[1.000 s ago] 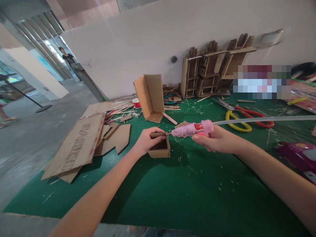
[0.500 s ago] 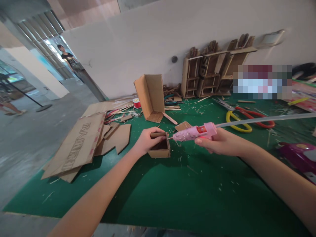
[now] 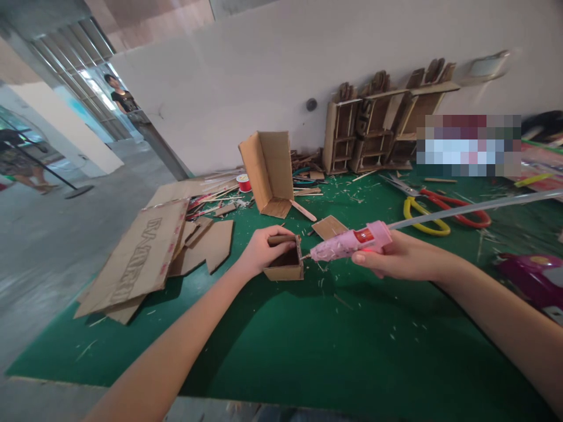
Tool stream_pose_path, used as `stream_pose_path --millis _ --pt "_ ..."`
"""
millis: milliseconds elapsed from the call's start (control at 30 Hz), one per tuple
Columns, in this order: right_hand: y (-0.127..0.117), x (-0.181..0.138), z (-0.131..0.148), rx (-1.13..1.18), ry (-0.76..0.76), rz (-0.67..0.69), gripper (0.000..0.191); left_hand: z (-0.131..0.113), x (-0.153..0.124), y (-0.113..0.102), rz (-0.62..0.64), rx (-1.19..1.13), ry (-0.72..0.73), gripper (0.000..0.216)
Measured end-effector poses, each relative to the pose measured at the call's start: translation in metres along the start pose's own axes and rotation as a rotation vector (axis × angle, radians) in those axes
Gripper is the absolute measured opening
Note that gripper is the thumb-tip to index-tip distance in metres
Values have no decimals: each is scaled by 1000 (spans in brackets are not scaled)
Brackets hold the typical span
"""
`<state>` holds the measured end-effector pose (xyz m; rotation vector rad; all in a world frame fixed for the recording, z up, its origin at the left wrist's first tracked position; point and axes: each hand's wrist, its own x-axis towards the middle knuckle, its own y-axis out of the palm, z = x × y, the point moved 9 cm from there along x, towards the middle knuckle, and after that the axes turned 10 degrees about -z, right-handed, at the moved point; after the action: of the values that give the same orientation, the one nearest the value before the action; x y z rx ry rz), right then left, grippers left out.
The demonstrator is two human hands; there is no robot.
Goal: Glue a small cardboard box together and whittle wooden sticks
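1. Left hand [image 3: 263, 252]: pinching the small cardboard box [image 3: 284, 274] at its far left part, thumb over the inside, fingers along the far side; exact fingertip contact partly hidden.
2. Small cardboard box: open side up, on the green table [image 3: 264, 351], centre of scene, between the two hands.
3. Right hand [image 3: 400, 255]: wrapped around the pink glue gun [image 3: 336, 245], gun pointing left, clear glue stick [image 3: 475, 209] running out its back to the right.
4. Nozzle right at the box's right wall; can't tell if touching.
5. Flat cardboard piece [image 3: 329, 227]: on table, just beyond the gun, partly behind it.
6. Tall open cardboard piece [image 3: 275, 170]: upright, far side of the small box; wooden stick [image 3: 303, 211] by its lower right corner.
7. Left: cardboard sheets [image 3: 136, 264], stacked, top one with printed lettering. Red spool [image 3: 243, 183] farther back, beside thin sticks and scraps.
8. Far right: scissors [image 3: 428, 195], yellow and red handles. Purple object [image 3: 532, 275] near right edge, cut off by frame.
9. Far, against wall: brown cardboard structures [image 3: 372, 129] with compartments, in a row.
10. Far left background: person in dark top [image 3: 125, 102] by the doorway; another person's legs [image 3: 37, 176] at left edge, blurry.
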<state>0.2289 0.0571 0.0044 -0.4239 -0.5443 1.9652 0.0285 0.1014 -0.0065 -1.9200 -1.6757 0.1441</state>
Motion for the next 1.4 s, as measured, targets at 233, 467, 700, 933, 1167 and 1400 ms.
stream_pose_path --millis 233,467,700,933,1167,1400 --pt "2 0 4 31 -22 18 43 2 -1 1 12 -29 -14 26" --pt "5 -1 3 55 -13 34 43 1 0 0 9 -26 -5 24" --pt "-6 5 6 121 -75 -76 46 -10 -5 -10 -126 37 34 19" --pt "-13 14 4 135 -54 -264 47 -5 -12 -15 -256 20 -35 13" --pt "-17 17 -7 142 10 -296 44 -20 -25 12 232 -75 -60 79" --pt "-19 12 -1 136 -49 -171 46 -11 -23 -7 411 66 -68 94"
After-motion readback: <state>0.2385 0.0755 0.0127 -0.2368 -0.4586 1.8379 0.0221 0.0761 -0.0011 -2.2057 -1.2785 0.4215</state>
